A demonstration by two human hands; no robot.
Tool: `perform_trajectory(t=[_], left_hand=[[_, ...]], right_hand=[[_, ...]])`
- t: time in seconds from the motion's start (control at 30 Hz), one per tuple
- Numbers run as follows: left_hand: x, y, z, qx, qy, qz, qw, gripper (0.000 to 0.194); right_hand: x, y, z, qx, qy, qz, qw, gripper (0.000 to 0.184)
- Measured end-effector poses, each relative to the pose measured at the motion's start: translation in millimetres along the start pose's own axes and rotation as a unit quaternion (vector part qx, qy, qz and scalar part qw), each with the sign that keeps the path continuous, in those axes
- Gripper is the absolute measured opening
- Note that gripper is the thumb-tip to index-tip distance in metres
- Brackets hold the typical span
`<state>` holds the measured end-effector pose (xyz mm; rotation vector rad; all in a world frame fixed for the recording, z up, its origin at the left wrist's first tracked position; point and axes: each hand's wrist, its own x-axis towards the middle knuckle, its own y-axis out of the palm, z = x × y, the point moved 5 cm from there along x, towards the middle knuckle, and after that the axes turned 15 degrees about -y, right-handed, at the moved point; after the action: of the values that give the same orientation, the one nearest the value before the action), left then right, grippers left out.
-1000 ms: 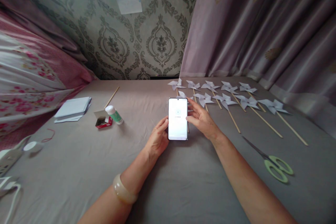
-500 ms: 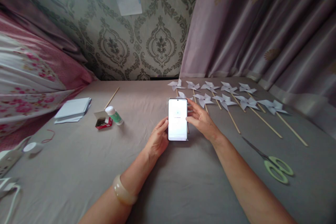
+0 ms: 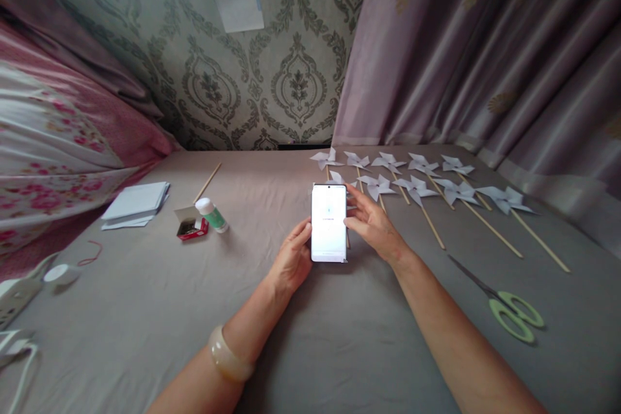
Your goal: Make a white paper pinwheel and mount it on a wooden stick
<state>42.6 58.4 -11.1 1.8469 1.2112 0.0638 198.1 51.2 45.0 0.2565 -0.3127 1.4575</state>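
A smartphone (image 3: 328, 225) with a bright, mostly white screen is held upright in the middle of the view; its text is too small to read. My left hand (image 3: 294, 252) grips its left edge, thumb along the side. On the right edge, my right hand (image 3: 371, 223) holds it between thumb and fingers. Behind the phone lie several white paper pinwheels (image 3: 418, 190) on wooden sticks in two rows, one of them partly hidden by the phone. To the right, scissors (image 3: 504, 307) with green handles rest on the grey cloth (image 3: 378, 336).
Left of the hands stand a glue stick (image 3: 212, 215) and an opened small red box (image 3: 192, 228). A loose wooden stick (image 3: 207, 181) and a stack of white paper (image 3: 136, 204) lie farther left. A power strip (image 3: 18, 301) and white cap (image 3: 61, 273) are at the left edge.
The view has tilted very slightly, so everything sits a little lower in the picture. Both hands keep the same hold on the phone.
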Motion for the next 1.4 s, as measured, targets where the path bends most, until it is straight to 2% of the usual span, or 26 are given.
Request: perform_trajectory(t=[0.73,1.0,1.17,1.4], left_hand=[[0.8,-0.4,-0.7,0.01,0.009,0.003,1.0,0.03],[3.9,-1.2,-1.7,0.019,0.013,0.007,1.0,0.031],[5.9,-1.5,-1.6,0.026,0.014,0.014,0.999,0.03],[7.9,-0.6,-4.6,0.014,0.037,0.029,0.999,0.025]], right_hand=[[0.1,0.9,3.1,-0.002,-0.009,0.01,1.0,0.079],[-0.4,4.0,-1.5,0.028,0.005,-0.013,0.999,0.077],[-2.1,7.2,-6.9,0.051,0.027,-0.045,0.997,0.071],[-5.4,16.7,-15.7,0.075,0.005,-0.062,0.995,0.047]])
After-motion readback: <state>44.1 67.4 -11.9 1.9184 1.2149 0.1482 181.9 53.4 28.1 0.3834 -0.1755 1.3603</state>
